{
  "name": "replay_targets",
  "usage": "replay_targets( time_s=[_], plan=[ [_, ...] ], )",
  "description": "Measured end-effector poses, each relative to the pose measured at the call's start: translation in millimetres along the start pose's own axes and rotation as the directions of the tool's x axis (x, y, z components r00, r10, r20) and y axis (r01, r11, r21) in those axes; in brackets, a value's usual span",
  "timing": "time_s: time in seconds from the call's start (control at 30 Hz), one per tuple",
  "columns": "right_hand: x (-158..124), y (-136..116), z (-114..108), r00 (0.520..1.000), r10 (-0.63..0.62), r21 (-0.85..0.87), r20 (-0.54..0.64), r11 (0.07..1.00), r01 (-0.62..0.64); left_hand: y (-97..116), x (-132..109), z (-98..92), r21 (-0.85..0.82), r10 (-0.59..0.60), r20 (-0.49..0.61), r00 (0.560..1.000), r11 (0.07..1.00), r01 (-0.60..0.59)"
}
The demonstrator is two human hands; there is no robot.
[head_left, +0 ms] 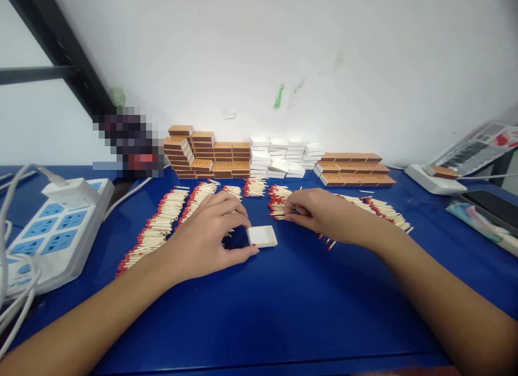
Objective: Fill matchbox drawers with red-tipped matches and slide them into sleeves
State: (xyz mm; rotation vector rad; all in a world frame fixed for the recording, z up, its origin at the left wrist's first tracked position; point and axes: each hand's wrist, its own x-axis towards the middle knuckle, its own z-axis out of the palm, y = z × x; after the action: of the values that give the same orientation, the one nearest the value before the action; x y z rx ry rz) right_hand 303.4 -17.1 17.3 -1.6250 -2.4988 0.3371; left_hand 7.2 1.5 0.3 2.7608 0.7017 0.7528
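My left hand (210, 230) rests on the blue table (283, 311), thumb and fingers touching the left side of a small white matchbox tray (262, 236) with a match or two in it. My right hand (319, 214) is pinched on a few matches (279, 217) at the edge of a pile of red-tipped matches (278, 199) just behind the tray. Rows of matches (162, 225) spread left and right of both hands.
Stacks of brown matchbox sleeves (206, 152), white trays (279, 157) and more brown sleeves (354, 168) line the wall. A power strip (56, 225) with cables lies at left. A phone (491, 203) and another strip (429, 179) lie at right.
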Motion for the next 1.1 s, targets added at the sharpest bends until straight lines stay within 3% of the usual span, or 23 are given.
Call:
replay_targets(
  time_s=[0.27, 0.63, 0.93, 1.1],
  plan=[
    [-1.6, -0.7, -2.4, 1.000, -0.002, 0.003, -0.015, 1.000, 0.002, -0.5, -1.1, 0.5, -0.001, -0.001, -0.002, 1.000, 1.000, 0.001],
    [-8.9, -23.6, -3.0, 0.992, -0.084, 0.075, -0.090, 0.993, 0.091, -0.3, -0.1, 0.8, 0.002, 0.001, -0.007, 1.000, 1.000, -0.001],
    [-7.5, -2.7, -1.4, 0.999, 0.014, -0.047, -0.029, 0.999, -0.015, -1.0, -0.4, 1.4, 0.001, 0.017, -0.018, 1.000, 1.000, -0.017],
    [-4.2, -5.3, 1.4, 0.999, 0.026, -0.038, 0.041, 0.999, -0.025, -0.6, 0.3, 1.0, 0.007, 0.014, -0.023, 1.000, 1.000, -0.014]
  ],
)
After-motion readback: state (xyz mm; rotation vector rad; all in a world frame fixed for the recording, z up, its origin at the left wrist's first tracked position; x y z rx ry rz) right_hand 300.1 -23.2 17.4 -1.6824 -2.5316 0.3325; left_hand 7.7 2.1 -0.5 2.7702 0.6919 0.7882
